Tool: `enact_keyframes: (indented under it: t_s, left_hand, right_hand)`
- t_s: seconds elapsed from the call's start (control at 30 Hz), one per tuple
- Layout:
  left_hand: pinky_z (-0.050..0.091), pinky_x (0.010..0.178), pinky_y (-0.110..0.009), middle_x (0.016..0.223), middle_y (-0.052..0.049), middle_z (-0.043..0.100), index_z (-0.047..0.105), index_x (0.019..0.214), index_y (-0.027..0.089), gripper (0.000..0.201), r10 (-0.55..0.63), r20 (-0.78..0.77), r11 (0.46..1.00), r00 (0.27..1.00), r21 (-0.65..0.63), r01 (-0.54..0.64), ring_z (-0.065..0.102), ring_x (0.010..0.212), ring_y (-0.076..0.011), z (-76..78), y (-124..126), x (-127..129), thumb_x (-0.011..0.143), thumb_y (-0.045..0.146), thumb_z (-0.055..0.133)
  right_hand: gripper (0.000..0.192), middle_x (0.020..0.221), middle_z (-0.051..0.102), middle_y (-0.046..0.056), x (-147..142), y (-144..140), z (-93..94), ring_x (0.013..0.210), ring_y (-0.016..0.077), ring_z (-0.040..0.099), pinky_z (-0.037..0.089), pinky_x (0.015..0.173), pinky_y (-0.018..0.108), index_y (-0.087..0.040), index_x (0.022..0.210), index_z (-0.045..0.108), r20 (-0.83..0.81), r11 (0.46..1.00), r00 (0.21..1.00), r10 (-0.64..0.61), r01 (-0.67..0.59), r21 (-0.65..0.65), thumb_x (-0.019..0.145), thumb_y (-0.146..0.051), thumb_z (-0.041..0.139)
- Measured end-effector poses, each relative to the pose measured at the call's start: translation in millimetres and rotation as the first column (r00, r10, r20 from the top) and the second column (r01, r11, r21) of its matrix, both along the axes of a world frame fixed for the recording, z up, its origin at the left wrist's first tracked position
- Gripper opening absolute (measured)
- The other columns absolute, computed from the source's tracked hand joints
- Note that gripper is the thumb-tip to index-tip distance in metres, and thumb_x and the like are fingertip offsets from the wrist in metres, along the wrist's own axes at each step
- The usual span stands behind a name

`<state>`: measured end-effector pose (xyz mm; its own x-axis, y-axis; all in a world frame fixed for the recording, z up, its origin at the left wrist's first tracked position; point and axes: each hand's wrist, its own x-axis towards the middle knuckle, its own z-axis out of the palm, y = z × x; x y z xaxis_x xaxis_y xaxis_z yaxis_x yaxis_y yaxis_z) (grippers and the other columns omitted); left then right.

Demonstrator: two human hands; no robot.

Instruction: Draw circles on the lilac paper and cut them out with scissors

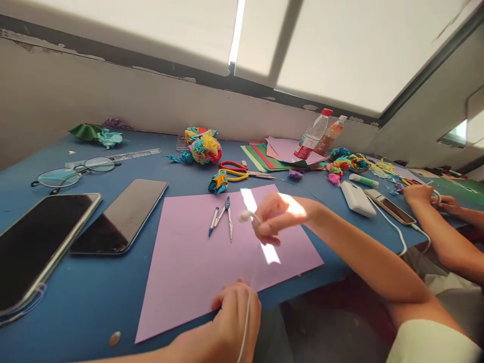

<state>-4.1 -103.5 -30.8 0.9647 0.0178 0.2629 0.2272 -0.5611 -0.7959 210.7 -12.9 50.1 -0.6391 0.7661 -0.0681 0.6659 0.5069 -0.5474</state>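
Observation:
In my right hand [278, 217], closed above the purple paper sheet [181, 282], is a white earbud [246, 217], its rounded end sticking out to the left of the fingers. My left hand [236, 315] is curled at the sheet's lower edge. A thin white earphone cord [245, 322] runs across it and up toward the right hand; the grip on it is partly hidden. On the sheet, left of my right hand, lies a drawing compass [227, 204] with its legs apart. A strip of sunlight crosses the sheet and my right hand.
Two phones [121, 217] and glasses [60, 177] lie left. Behind the sheet are scissors [242, 173], crumpled-paper balls [206, 148], coloured paper [260, 156] and two bottles [312, 136]. At right are a white power bank [357, 198], a glue stick [363, 180] and another person's hands [418, 195].

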Motion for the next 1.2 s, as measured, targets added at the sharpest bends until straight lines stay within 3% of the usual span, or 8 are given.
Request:
enact_keyframes:
  t_s: [0.1,0.17,0.3,0.7,0.93,1.07,1.17,1.2]
  left_hand:
    - [0.027,0.046,-0.029,0.07,-0.005,0.061,0.066,0.091,0.009,0.034,-0.011,0.002,0.998,1.0,-0.066,0.011,0.048,0.053,-0.0121,-3.1,-1,0,0.088,0.041,0.057]
    - [0.028,0.047,-0.03,0.072,-0.006,0.061,0.066,0.088,0.008,0.039,-0.03,0.028,0.996,0.999,-0.089,0.032,0.051,0.057,-0.0124,-8.7,0,0,0.086,0.046,0.059]
    - [0.029,0.051,-0.031,0.073,-0.003,0.061,0.067,0.084,0.01,0.027,-0.028,0.054,0.996,0.998,-0.077,0.032,0.052,0.061,-0.0124,-18.7,2,0,0.082,0.037,0.066]
    - [0.031,0.05,-0.03,0.07,-0.002,0.061,0.068,0.084,0.011,0.012,-0.005,0.024,0.999,1.0,-0.034,0.006,0.051,0.059,-0.0123,-12.8,0,0,0.082,0.023,0.067]
    - [0.031,0.052,-0.032,0.075,-0.005,0.062,0.067,0.087,0.012,0.01,0.006,0.114,0.98,0.994,-0.2,0.017,0.049,0.061,-0.0155,-15.5,1,0,0.083,0.017,0.059]
    - [0.028,0.048,-0.033,0.069,-0.005,0.058,0.061,0.076,0.016,0.018,-0.024,0.217,0.864,0.976,-0.486,0.13,0.047,0.056,-0.0171,0.2,10,4,0.083,0.018,0.044]
    - [0.029,0.048,-0.032,0.061,-0.002,0.051,0.053,0.069,0.019,0.02,0.011,0.259,0.711,0.966,-0.681,0.175,0.041,0.051,-0.0163,10.8,20,5,0.081,0.01,0.04]
    - [0.03,0.048,-0.031,0.061,-0.001,0.051,0.052,0.069,0.019,0.022,0.049,0.27,0.631,0.962,-0.755,0.18,0.041,0.051,-0.0157,12.4,23,4,0.081,0.006,0.038]
  right_hand:
    - [0.039,0.06,0.053,-0.002,0,25,-39.1,0.05,0.0072,0.046,0.04,0.049,0.022,-0.012,0.079,0.056,-0.319,0.963,0.944,-0.09,0.001,-0.27,0.095,-0.045,0.043]
    - [0.041,0.052,0.047,-0.004,0,32,-54.1,0.046,0.0066,0.039,0.032,0.045,0.022,-0.014,0.072,0.051,-0.478,0.924,0.858,-0.19,-0.008,-0.382,0.094,-0.047,0.041]
    - [0.034,0.055,0.051,-0.004,0,23,-59.5,0.049,0.0067,0.043,0.032,0.048,0.021,-0.013,0.073,0.056,-0.482,0.907,0.844,-0.235,0.012,-0.421,0.089,-0.044,0.053]
    - [0.025,0.063,0.051,-0.002,-12,5,-54.7,0.059,0.0075,0.042,0.034,0.055,0.021,-0.013,0.085,0.069,-0.326,0.971,0.929,-0.174,0.108,-0.212,0.089,-0.033,0.054]
    - [0.027,0.064,0.052,-0.001,-14,3,-60.0,0.056,0.0071,0.038,0.031,0.05,0.021,-0.011,0.086,0.069,-0.349,0.984,0.925,-0.15,0.107,-0.141,0.089,-0.033,0.053]
    - [0.022,0.062,0.052,-0.002,-15,2,-66.1,0.056,0.0069,0.038,0.031,0.05,0.021,-0.012,0.078,0.065,-0.36,0.996,0.929,-0.087,0.089,-0.012,0.088,-0.026,0.052]
    - [0.018,0.06,0.052,-0.002,-17,-1,-71.1,0.055,0.0072,0.04,0.034,0.051,0.02,-0.013,0.074,0.061,-0.409,0.992,0.912,-0.004,0.056,0.116,0.087,-0.021,0.051]
    - [0.018,0.059,0.053,-0.001,-18,-3,-72.1,0.054,0.0072,0.04,0.035,0.05,0.02,-0.013,0.073,0.06,-0.439,0.986,0.898,0.024,0.05,0.156,0.086,-0.02,0.051]
